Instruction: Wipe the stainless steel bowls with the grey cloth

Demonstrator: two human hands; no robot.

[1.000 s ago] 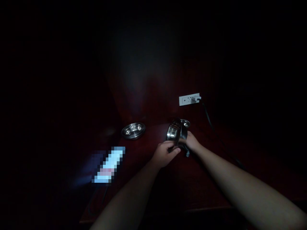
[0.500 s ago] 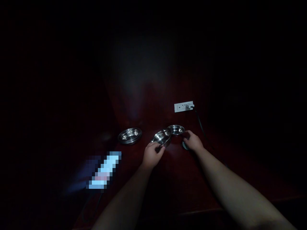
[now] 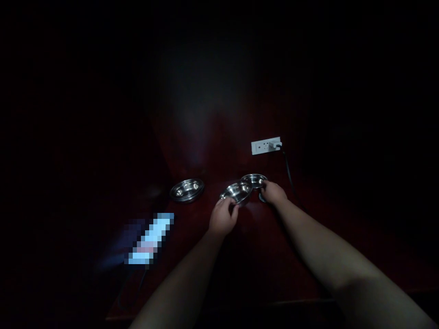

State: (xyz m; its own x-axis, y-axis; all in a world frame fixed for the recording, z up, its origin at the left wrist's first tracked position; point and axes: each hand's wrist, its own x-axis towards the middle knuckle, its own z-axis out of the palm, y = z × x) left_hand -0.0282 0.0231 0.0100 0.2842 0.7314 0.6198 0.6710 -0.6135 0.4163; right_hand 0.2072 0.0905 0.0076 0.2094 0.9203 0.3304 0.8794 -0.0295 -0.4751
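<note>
My left hand (image 3: 223,217) is closed on the near rim of a shiny steel bowl (image 3: 237,192), thumb inside or over the edge, and the bowl tilts a little. Just behind it and to the right is a second steel bowl (image 3: 253,180), partly overlapped by the first. My right hand (image 3: 273,193) has its fingers closed at the right rim of that second bowl. Under the right hand shows part of a small round object (image 3: 262,197), too dark to name. Farther left, a stack of steel bowls (image 3: 187,190) rests on the dark red table (image 3: 254,256).
A glowing, pixelated screen (image 3: 151,240) lies at the left with a cable below it. On the wall behind, a white socket plate (image 3: 259,147) holds a plug with a black cord (image 3: 288,169) hanging down. The surroundings are very dark.
My left hand has moved slightly right and away from me with its bowl. My right hand's fingers have come onto the second bowl's rim. The view has shifted a little.
</note>
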